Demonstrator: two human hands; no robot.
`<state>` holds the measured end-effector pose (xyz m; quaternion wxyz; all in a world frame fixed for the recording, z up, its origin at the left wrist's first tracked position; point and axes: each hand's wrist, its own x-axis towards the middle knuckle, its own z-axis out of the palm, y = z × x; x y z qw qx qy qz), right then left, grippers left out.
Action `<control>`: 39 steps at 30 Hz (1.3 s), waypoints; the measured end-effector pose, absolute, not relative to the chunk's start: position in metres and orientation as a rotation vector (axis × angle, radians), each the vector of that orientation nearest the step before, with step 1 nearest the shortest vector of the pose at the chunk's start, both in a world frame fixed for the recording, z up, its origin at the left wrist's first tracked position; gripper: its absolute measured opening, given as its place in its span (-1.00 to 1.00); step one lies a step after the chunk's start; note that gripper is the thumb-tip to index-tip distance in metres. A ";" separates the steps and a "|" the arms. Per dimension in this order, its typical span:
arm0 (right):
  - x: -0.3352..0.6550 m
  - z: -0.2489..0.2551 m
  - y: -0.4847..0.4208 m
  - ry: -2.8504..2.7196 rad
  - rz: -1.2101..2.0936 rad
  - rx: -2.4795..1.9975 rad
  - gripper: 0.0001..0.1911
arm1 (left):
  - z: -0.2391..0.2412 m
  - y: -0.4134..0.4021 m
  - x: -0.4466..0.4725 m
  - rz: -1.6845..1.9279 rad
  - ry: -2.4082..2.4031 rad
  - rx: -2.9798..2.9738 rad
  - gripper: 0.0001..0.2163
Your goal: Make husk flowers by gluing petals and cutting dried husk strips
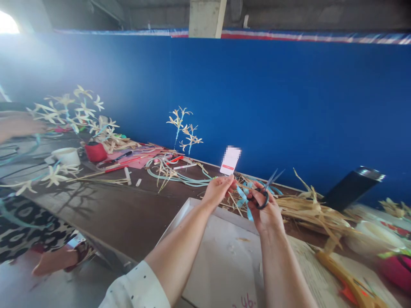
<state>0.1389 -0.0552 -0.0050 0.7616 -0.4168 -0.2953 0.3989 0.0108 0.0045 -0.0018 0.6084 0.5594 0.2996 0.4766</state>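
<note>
My right hand grips a pair of scissors with black handles, fingers through the loops, the blades apart and pointing up and away. Close beside it, my left hand is closed in a pinch. A thin straw-coloured strip runs between the two hands, its end at the left fingertips. Light-blue ribbon hangs among dry stalks just behind and below the hands. A lit phone stands upright behind my left hand. Under my forearms lies a shallow white tray.
Dried husks and a dark flask are on the right, with a yellow-handled tool nearer. Flower stems rise against the blue wall. Left are a white cup, red thread and another person's arm.
</note>
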 end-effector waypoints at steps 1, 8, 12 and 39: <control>0.138 -0.004 -0.055 -0.638 0.850 -0.914 -0.61 | -0.002 0.004 0.011 1.095 0.691 1.306 -0.55; 0.138 -0.004 -0.057 -0.669 0.820 -0.932 -0.58 | -0.007 0.006 0.015 1.069 0.630 1.356 -0.69; 0.140 -0.008 -0.056 -0.697 0.805 -0.945 -0.56 | -0.006 0.006 0.016 1.070 0.615 1.322 -0.74; 0.132 -0.015 -0.055 -0.906 0.940 -1.088 -0.45 | 0.001 0.000 0.018 1.146 0.604 1.282 -0.72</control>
